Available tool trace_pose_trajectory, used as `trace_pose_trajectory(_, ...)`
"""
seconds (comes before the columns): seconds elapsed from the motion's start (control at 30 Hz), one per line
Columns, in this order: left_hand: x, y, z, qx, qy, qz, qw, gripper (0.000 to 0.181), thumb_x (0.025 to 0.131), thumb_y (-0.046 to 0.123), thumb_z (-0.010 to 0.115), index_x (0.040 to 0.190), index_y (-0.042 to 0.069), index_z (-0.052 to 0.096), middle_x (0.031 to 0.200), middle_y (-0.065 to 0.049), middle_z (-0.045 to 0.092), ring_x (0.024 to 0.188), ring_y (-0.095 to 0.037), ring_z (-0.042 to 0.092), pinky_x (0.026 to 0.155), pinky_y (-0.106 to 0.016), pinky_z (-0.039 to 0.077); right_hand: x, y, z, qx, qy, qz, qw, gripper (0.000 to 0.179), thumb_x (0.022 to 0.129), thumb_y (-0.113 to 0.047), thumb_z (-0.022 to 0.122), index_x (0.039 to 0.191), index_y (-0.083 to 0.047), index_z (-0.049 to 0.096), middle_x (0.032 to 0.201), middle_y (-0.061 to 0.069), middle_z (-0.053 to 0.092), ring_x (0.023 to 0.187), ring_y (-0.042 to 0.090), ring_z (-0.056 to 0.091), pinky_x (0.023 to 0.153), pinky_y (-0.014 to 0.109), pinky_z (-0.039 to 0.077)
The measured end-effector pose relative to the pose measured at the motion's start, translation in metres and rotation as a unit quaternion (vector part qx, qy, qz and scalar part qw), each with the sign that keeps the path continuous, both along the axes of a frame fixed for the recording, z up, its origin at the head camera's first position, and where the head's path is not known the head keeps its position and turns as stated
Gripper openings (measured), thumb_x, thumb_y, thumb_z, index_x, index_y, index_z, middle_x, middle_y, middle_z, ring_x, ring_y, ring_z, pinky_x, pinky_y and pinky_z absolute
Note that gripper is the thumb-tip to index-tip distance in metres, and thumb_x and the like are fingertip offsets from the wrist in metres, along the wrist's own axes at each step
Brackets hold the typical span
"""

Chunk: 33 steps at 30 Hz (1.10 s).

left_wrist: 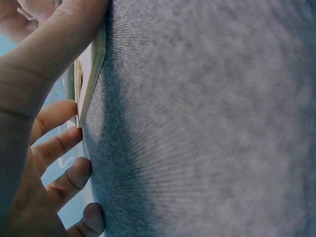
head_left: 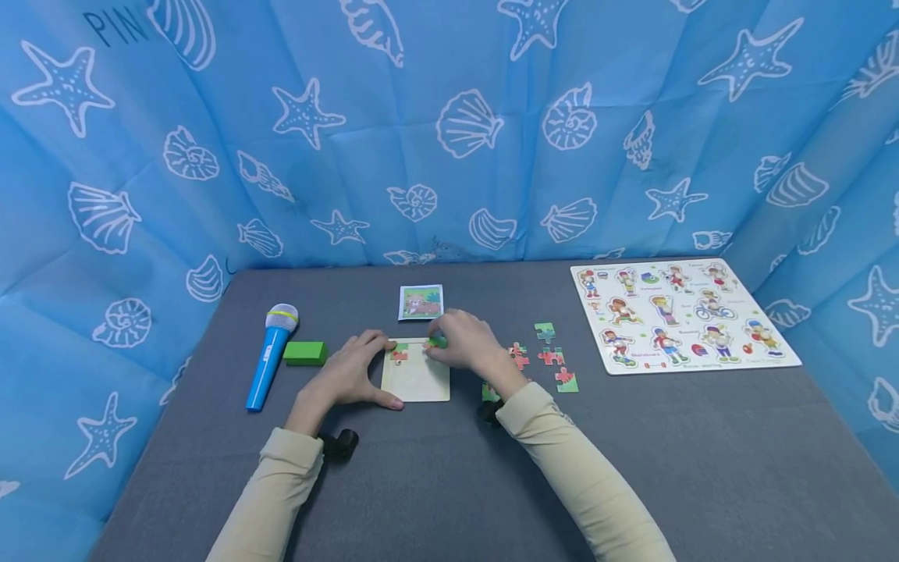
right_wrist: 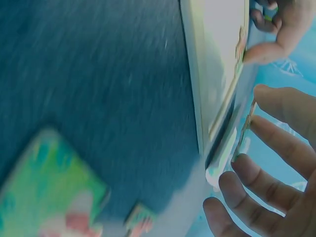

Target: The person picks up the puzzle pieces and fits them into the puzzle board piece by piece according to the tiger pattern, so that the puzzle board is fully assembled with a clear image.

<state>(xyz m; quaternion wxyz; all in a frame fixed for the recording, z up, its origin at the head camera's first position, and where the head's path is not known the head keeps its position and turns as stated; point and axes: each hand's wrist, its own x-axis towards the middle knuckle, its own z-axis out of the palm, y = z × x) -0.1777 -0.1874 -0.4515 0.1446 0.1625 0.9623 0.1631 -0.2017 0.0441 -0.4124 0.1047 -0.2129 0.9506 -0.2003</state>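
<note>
A pale square puzzle tray [head_left: 416,382] lies on the grey table. My left hand [head_left: 351,371] holds it at its left side, with the thumb by the lower left corner and the index finger at the upper left. Joined puzzle pieces [head_left: 399,354] sit in the tray's upper left corner, close by that index fingertip. Over the tray's upper right corner, my right hand [head_left: 460,340] pinches a green puzzle piece [right_wrist: 244,129] between thumb and fingertips. The right wrist view shows this piece edge-on, raised off the tray.
Behind the tray lies a small picture card [head_left: 421,302]. Several loose puzzle pieces [head_left: 552,356] are spread to the right, some partly behind my right wrist. A blue toy microphone [head_left: 265,363] and a green block [head_left: 305,353] lie left. A sports peg board [head_left: 674,320] is far right.
</note>
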Motion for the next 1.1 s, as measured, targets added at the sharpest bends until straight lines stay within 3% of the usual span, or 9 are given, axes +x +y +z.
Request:
trace_pose_trajectory(0.3,0.0,-0.002,-0.002,0.002,0.005,-0.006,1.0,0.108,0.064,0.072,0.085,0.15,0.019,0.049,0.157,-0.011,0.042,0.137,-0.036,0.045,0.107,-0.06,0.044,0.001,-0.021,-0.01,0.002,0.009,0.018,0.9998,0.026,0.095,-0.03,0.073,0.116,-0.015,0.077,0.118,0.006,0.074,0.106,0.025,0.068,0.084,0.047,0.057)
trace_pose_trajectory(0.77,0.0,-0.001,-0.002,0.003,0.001,-0.004,1.0,0.108,0.064,0.071,0.086,0.151,0.019,0.049,0.158,-0.011,0.042,0.138,-0.036,0.045,0.108,-0.061,0.044,0.001,-0.036,-0.016,0.018,0.006,0.007,0.9998,0.039,0.096,-0.037,0.073,0.131,-0.018,0.07,0.129,0.009,0.069,0.112,0.031,0.068,0.086,0.05,0.058)
trace_pose_trajectory(1.1,-0.001,-0.001,-0.003,0.0,0.0,-0.005,1.0,0.108,0.065,0.072,0.085,0.151,0.019,0.048,0.158,-0.012,0.042,0.138,-0.037,0.045,0.108,-0.062,0.044,0.001,-0.034,-0.019,0.029,0.022,0.006,0.9993,0.029,0.096,-0.032,0.072,0.124,-0.021,0.075,0.125,0.009,0.07,0.105,0.028,0.07,0.077,0.043,0.059)
